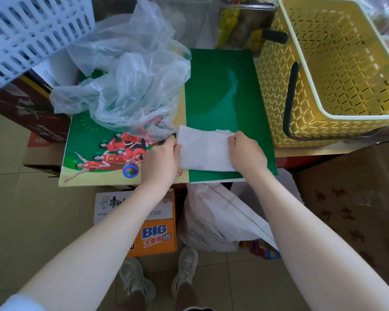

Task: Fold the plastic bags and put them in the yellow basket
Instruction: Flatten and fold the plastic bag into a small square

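Plastic bags (pixel 130 81) lie in a loose, clear heap across the far left part of the worktop (pixel 222 86), a green printed board set on stacked cartons. The heap spills over the board's left edge and reaches down almost to the left hand. The yellow basket (pixel 332 70) stands just beyond the board's right edge, tilted and with nothing visible inside it, its dark handle hanging down the near side. A white slotted crate (pixel 32 34) fills the far left corner of the view.

Near the front edge of the worktop, about midway along it, lies the folded white bag (pixel 204 151), flattened into a rough rectangle. The left hand (pixel 161 160) presses on its left edge with the fingers lying fairly straight, though the fingertips are hidden under the bag's rim, so a pinch cannot be ruled out. The right hand (pixel 247 153) has its fingers curled over the bag's right end, gripping the upper corner.

The step in hand looks like folding: this bag is partly reduced, probably not yet small enough. The next move likely calls for bringing the right end across onto the left, flattening the crease, then lifting the packet right and away into the basket. The thin film may spring open if released too soon.
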`<act>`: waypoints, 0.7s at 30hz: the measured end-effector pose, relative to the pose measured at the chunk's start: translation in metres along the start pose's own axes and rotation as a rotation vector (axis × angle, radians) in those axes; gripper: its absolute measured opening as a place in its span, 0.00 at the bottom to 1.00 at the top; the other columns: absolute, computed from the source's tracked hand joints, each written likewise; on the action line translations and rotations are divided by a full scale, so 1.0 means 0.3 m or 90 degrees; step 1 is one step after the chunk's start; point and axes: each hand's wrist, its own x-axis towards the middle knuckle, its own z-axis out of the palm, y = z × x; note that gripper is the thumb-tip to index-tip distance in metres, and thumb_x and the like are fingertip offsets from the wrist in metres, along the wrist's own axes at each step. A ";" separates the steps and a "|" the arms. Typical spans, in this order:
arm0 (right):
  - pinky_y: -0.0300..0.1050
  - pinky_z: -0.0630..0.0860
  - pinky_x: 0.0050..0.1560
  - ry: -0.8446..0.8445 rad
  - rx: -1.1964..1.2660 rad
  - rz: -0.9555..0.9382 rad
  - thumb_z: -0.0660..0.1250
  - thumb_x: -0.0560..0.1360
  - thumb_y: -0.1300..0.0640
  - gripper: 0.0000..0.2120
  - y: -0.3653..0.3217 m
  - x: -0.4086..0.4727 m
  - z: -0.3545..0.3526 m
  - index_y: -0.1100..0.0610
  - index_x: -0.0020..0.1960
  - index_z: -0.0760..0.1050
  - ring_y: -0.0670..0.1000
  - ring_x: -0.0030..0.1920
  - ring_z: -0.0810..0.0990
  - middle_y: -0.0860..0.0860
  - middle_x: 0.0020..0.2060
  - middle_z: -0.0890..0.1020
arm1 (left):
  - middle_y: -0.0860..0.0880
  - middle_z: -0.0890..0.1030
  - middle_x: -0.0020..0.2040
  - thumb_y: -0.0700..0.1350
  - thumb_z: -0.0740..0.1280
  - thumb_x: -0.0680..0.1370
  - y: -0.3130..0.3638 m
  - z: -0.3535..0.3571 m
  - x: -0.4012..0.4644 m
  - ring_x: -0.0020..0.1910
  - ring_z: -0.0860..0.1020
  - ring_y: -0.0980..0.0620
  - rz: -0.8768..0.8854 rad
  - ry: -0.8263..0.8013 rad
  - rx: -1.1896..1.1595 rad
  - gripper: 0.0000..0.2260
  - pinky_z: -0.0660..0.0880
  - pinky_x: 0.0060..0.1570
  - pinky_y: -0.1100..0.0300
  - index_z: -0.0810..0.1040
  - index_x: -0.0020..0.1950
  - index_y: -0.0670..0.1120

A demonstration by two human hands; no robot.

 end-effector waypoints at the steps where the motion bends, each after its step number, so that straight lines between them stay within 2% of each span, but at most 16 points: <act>1: 0.45 0.62 0.34 0.011 -0.025 0.010 0.47 0.82 0.51 0.14 -0.005 0.003 -0.001 0.58 0.47 0.65 0.57 0.39 0.70 0.55 0.39 0.72 | 0.40 0.79 0.37 0.45 0.57 0.80 0.002 -0.001 0.005 0.32 0.69 0.46 -0.001 -0.003 0.019 0.11 0.55 0.25 0.57 0.74 0.48 0.39; 3: 0.44 0.62 0.34 0.030 -0.050 0.026 0.48 0.82 0.50 0.16 -0.017 0.010 -0.001 0.59 0.47 0.68 0.56 0.39 0.70 0.55 0.40 0.72 | 0.40 0.79 0.39 0.44 0.57 0.80 0.006 0.001 0.011 0.33 0.72 0.44 0.008 -0.013 0.058 0.10 0.57 0.26 0.57 0.73 0.49 0.39; 5: 0.45 0.64 0.37 0.040 -0.056 0.050 0.49 0.82 0.49 0.18 -0.032 0.015 -0.004 0.61 0.50 0.71 0.57 0.40 0.70 0.55 0.41 0.72 | 0.38 0.78 0.46 0.41 0.59 0.79 0.013 0.002 0.015 0.37 0.76 0.40 0.023 -0.021 0.079 0.07 0.62 0.29 0.56 0.71 0.52 0.38; 6: 0.45 0.65 0.39 0.046 -0.054 0.062 0.49 0.82 0.50 0.19 -0.038 0.019 -0.005 0.61 0.50 0.72 0.57 0.40 0.70 0.55 0.41 0.72 | 0.37 0.76 0.51 0.40 0.60 0.78 0.010 0.003 0.016 0.38 0.77 0.39 0.034 -0.024 0.084 0.09 0.63 0.29 0.55 0.70 0.56 0.37; 8: 0.46 0.65 0.39 0.064 -0.056 0.079 0.50 0.82 0.51 0.18 -0.043 0.022 -0.003 0.62 0.49 0.73 0.57 0.40 0.70 0.55 0.41 0.73 | 0.34 0.73 0.58 0.35 0.65 0.73 -0.004 0.011 0.017 0.43 0.77 0.36 0.106 -0.012 0.118 0.20 0.71 0.31 0.53 0.68 0.63 0.35; 10: 0.45 0.65 0.38 0.083 -0.080 0.081 0.50 0.82 0.53 0.18 -0.043 0.023 0.006 0.62 0.47 0.74 0.56 0.39 0.70 0.56 0.41 0.75 | 0.35 0.70 0.64 0.31 0.64 0.68 -0.022 0.025 0.035 0.55 0.74 0.35 0.242 0.046 0.186 0.25 0.75 0.48 0.44 0.69 0.65 0.36; 12: 0.44 0.64 0.36 0.106 -0.084 0.087 0.51 0.81 0.54 0.17 -0.041 0.017 0.014 0.61 0.43 0.73 0.56 0.38 0.71 0.56 0.41 0.77 | 0.39 0.68 0.69 0.33 0.59 0.72 -0.030 0.025 0.047 0.65 0.69 0.39 0.347 -0.033 0.231 0.22 0.64 0.65 0.45 0.71 0.66 0.39; 13: 0.43 0.64 0.36 0.119 -0.077 0.094 0.51 0.81 0.54 0.17 -0.040 0.013 0.015 0.61 0.41 0.72 0.56 0.38 0.72 0.56 0.41 0.78 | 0.42 0.65 0.72 0.38 0.54 0.76 -0.027 0.015 0.051 0.70 0.65 0.42 0.351 -0.101 0.234 0.21 0.54 0.69 0.49 0.67 0.69 0.40; 15: 0.44 0.66 0.37 0.142 -0.071 0.108 0.52 0.81 0.53 0.15 -0.041 -0.002 0.017 0.61 0.44 0.71 0.58 0.41 0.76 0.56 0.42 0.78 | 0.47 0.52 0.76 0.50 0.47 0.82 -0.049 0.019 0.059 0.75 0.51 0.49 0.317 -0.188 0.234 0.23 0.38 0.69 0.58 0.53 0.76 0.43; 17: 0.50 0.69 0.47 0.189 -0.105 0.066 0.55 0.80 0.54 0.12 -0.040 -0.021 0.019 0.60 0.57 0.69 0.59 0.51 0.76 0.57 0.51 0.78 | 0.49 0.45 0.77 0.59 0.44 0.80 -0.070 0.028 0.063 0.75 0.45 0.52 0.312 -0.212 0.260 0.29 0.34 0.68 0.59 0.45 0.76 0.46; 18: 0.52 0.67 0.57 0.225 -0.118 0.003 0.58 0.79 0.54 0.16 -0.044 -0.031 0.028 0.59 0.64 0.66 0.59 0.58 0.74 0.57 0.58 0.76 | 0.49 0.44 0.77 0.62 0.44 0.78 -0.071 0.026 0.066 0.75 0.44 0.52 0.319 -0.221 0.263 0.31 0.34 0.68 0.59 0.44 0.76 0.47; 19: 0.53 0.61 0.66 0.256 -0.109 -0.090 0.60 0.77 0.53 0.22 -0.058 -0.040 0.038 0.60 0.69 0.63 0.59 0.65 0.69 0.58 0.64 0.73 | 0.49 0.44 0.77 0.63 0.45 0.78 -0.074 0.023 0.070 0.75 0.44 0.51 0.327 -0.228 0.260 0.32 0.35 0.69 0.58 0.45 0.76 0.47; 21: 0.53 0.51 0.72 0.220 -0.094 -0.302 0.56 0.78 0.51 0.27 -0.106 -0.054 0.070 0.62 0.73 0.59 0.58 0.73 0.61 0.58 0.71 0.66 | 0.48 0.47 0.77 0.65 0.45 0.76 -0.073 0.015 0.082 0.75 0.46 0.49 0.334 -0.237 0.238 0.34 0.39 0.71 0.55 0.49 0.76 0.47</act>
